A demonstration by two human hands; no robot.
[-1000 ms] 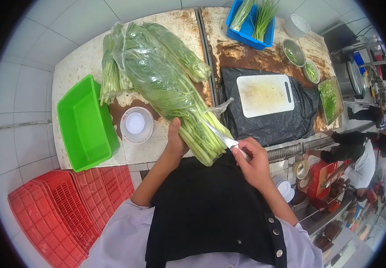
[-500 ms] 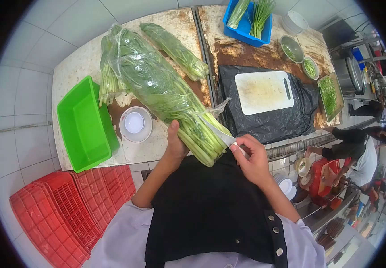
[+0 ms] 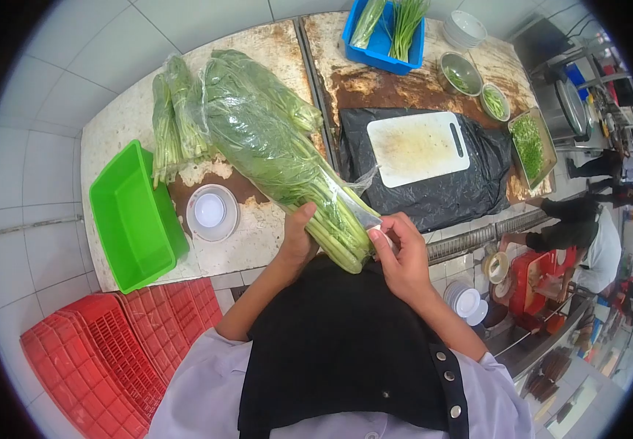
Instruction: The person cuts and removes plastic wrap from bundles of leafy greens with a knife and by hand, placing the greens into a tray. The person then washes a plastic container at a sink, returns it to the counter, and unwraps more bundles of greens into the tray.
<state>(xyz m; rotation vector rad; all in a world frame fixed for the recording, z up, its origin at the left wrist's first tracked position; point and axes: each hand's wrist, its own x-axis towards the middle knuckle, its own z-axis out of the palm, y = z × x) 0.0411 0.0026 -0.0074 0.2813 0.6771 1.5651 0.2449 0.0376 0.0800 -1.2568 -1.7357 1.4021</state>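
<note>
A large bunch of leafy greens (image 3: 258,139) in clear plastic wrap slants across the middle, its pale stem ends pointing towards my apron. My left hand (image 3: 300,238) is closed around the stems from the left, thumb on top. In my right hand (image 3: 404,256) is a knife (image 3: 365,217), gripped by its white handle. Its blade lies along the right side of the stems, at the plastic; the cutting edge's exact contact is hard to see. Further bunches of greens (image 3: 166,135) lie on the table behind and left of the wrapped one.
A green bin (image 3: 130,241) and white bowls (image 3: 210,211) stand at left, above red crates (image 3: 97,351). Right of the greens, a white cutting board (image 3: 411,150) rests on black plastic. Behind are a blue tub (image 3: 386,55) and bowls of cut greens. Other people work at far right.
My right hand has moved up and left along the stems, covering more of the knife handle. The leafy end of the bunch has shifted slightly right and down. The view has shifted a little.
</note>
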